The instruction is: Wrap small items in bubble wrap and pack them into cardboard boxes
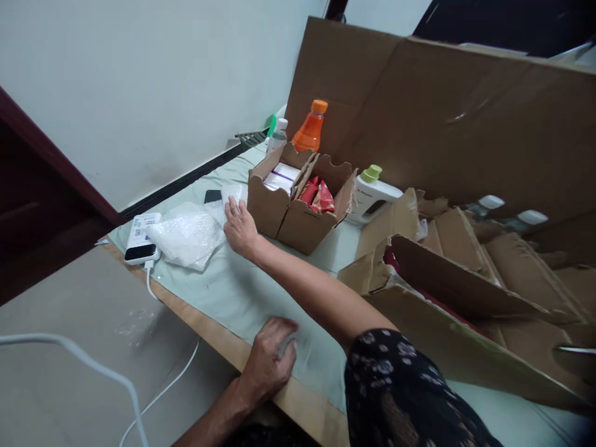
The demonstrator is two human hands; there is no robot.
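My right hand [241, 228] reaches across the cloth-covered surface, fingers stretched out over the upper end of a crumpled sheet of bubble wrap [189, 236]. They seem to rest on the wrap, and I cannot see the fingertips' undersides. Just right of that hand stand two small cardboard boxes side by side. One box [265, 208] holds white packs, the other [307, 233] red packets [319, 195]. My left hand [271, 354] rests at the near wooden edge, fingers loosely curved, thumb apart, nothing visible in the gap.
A white device with a dark screen [142, 239] and cable sits at the left corner. Behind the boxes are an orange bottle [308, 131], a clear bottle [278, 136] and a green-capped white jug [375, 192]. Larger cardboard boxes [447, 335] fill the right, before a tall cardboard panel [419, 124].
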